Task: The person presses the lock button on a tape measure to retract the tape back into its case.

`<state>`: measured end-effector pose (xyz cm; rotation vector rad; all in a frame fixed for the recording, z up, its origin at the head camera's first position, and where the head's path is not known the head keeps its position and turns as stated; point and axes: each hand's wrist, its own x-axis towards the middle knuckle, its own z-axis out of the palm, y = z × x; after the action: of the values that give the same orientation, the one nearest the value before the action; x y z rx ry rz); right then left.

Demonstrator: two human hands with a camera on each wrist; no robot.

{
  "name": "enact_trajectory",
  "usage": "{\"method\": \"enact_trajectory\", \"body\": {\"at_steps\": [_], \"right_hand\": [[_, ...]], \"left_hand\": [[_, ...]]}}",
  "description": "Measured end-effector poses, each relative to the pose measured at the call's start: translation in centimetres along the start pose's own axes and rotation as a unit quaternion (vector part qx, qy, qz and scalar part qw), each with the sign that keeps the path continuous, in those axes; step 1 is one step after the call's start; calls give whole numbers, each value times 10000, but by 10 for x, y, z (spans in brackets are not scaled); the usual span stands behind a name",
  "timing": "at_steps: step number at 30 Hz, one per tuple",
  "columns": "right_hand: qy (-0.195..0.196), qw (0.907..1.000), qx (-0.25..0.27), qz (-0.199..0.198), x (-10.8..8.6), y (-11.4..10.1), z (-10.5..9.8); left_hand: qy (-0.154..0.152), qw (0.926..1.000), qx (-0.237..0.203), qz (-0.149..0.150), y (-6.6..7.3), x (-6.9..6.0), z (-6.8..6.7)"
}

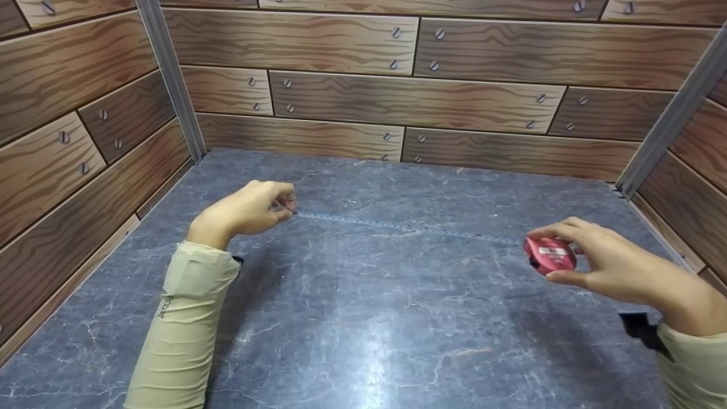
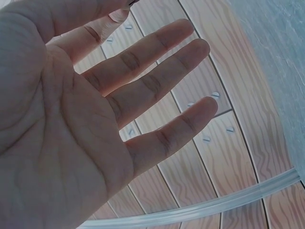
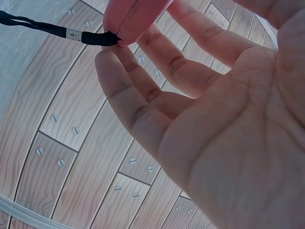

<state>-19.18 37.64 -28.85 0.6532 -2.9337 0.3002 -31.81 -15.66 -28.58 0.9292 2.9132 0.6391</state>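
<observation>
A red tape measure (image 1: 550,255) with a pale label is held above the tabletop at the right. My right hand (image 1: 605,258) grips its case between thumb and fingers. From the case a thin bluish measuring blade (image 1: 397,225) stretches leftward across the table. My left hand (image 1: 244,211) pinches the blade's end between thumb and index finger; in the left wrist view its other three fingers (image 2: 162,90) are spread. In the right wrist view, a black wrist strap (image 3: 95,38) hangs from the red case (image 3: 131,19).
The dark blue marbled tabletop (image 1: 363,318) lies under both hands, with a bright light reflection near the front. Wood-plank-patterned walls (image 1: 341,51) enclose the back and both sides. Grey metal posts (image 1: 170,74) stand at the back corners.
</observation>
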Motion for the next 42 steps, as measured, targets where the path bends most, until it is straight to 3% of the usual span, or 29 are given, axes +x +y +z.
{"method": "enact_trajectory", "body": {"at_steps": [19, 27, 42], "right_hand": [[172, 9998, -30, -114, -2, -4, 0], [81, 10000, -11, -16, -2, -4, -1], [257, 9995, -41, -205, -2, -6, 0]], "left_hand": [[-171, 9997, -8, 167, 14, -5, 0], [-159, 9997, 9, 196, 17, -3, 1], [-157, 9995, -95, 275, 20, -1, 5]]}}
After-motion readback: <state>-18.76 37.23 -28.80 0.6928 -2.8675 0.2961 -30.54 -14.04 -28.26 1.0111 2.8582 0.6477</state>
